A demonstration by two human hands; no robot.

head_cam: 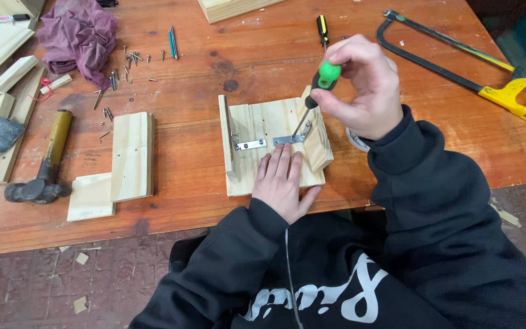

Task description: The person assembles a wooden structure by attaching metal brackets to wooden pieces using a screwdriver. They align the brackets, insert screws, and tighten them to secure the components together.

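Observation:
A small pale wooden piece (257, 125) with two upright side boards lies on the workbench (202, 61). Two metal corner brackets (250, 145) sit on its base. My right hand (363, 85) grips a screwdriver with a green and black handle (326, 75); its tip rests on the right bracket (290, 139) by the right side board (318, 137). My left hand (281, 183) lies flat on the front of the base, pressing it down, fingers together.
Loose screws (126, 64) and a purple rag (79, 36) lie at the back left. A hammer (47, 161) and wood offcuts (132, 155) sit left. A hacksaw with a yellow handle (518, 97) lies right, a second screwdriver (322, 29) behind.

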